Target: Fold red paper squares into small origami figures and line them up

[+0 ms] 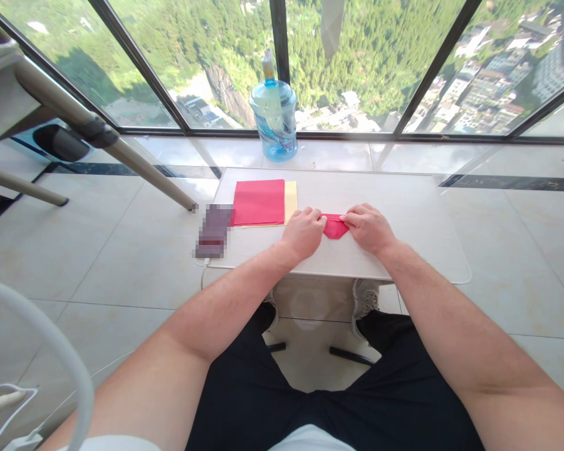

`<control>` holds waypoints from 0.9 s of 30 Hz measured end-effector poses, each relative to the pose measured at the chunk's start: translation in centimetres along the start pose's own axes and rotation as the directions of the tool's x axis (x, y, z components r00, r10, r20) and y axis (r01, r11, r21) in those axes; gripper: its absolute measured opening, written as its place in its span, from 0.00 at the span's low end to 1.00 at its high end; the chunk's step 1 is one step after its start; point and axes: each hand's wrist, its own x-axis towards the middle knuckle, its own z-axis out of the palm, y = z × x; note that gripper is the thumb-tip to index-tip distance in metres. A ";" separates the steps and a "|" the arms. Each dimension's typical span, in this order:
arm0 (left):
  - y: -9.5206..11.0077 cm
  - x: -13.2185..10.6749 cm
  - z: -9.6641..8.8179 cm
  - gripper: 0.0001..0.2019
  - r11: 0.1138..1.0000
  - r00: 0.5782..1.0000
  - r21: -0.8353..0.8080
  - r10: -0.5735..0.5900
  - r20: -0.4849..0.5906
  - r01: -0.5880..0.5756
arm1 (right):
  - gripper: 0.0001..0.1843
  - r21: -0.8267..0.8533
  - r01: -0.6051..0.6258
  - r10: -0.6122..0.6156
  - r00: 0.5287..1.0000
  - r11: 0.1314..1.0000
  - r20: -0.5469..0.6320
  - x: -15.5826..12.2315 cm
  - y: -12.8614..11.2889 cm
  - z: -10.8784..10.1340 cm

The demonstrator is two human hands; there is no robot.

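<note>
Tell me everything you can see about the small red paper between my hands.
The folded red paper looks thin and matte, creased into a flat shape with a straight top edge and a point toward the person. It lies on the white table, its ends held by the left hand and right hand.

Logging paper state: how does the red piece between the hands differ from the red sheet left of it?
The red piece is folded to a point; the red sheet lies flat and rectangular. The piece looks much smaller than the sheet. The left hand and right hand hold the piece; the sheet is untouched, atop a pale yellow sheet. Both are red paper on the white table.
</note>
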 end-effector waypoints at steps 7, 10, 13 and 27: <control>2.0 -1.2 -0.6 0.21 0.995 0.995 -0.006 -0.098 0.016 0.098 | 0.14 0.000 -0.021 0.021 1.000 1.000 -0.014 -0.2 0.0 0.0; 2.8 -1.4 -0.7 0.29 0.992 0.992 -0.021 -0.127 0.012 0.128 | 0.13 0.005 -0.040 0.040 0.999 0.999 -0.027 -0.3 -0.2 -0.1; 3.3 -1.4 -0.5 0.28 0.990 0.990 -0.028 -0.140 -0.013 0.139 | 0.14 0.016 -0.065 0.066 0.997 0.998 -0.049 -0.4 -0.3 -0.1; 3.7 -1.1 0.1 0.26 0.989 0.990 -0.062 -0.135 -0.027 0.133 | 0.12 0.255 -0.158 0.191 0.976 0.954 -0.108 -0.3 0.8 0.2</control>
